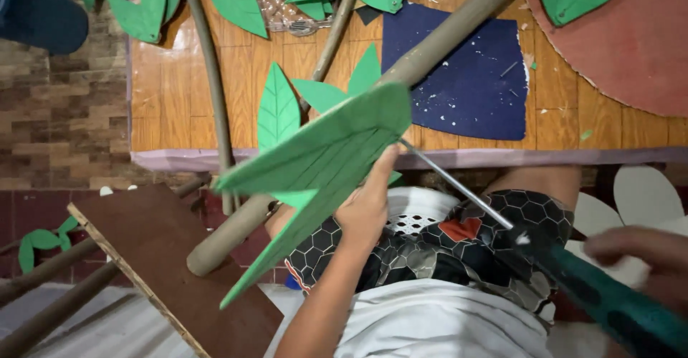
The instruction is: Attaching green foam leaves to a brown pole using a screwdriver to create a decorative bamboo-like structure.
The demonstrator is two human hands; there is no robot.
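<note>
Our left hand point(367, 211) pinches the big green leaf point(322, 161) vs. the brown stick point(401, 71), keeping it steady over the table edge. Right hand point(634, 250), blurred, wraps the screwdriver point(573, 279) w/ tip at the leaf.

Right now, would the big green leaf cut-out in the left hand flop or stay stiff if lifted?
The leaf cut-out probably stays stiff: it juts flat past the left hand without sagging. It looks like thin sheet, so likely light and easily creased.
</note>
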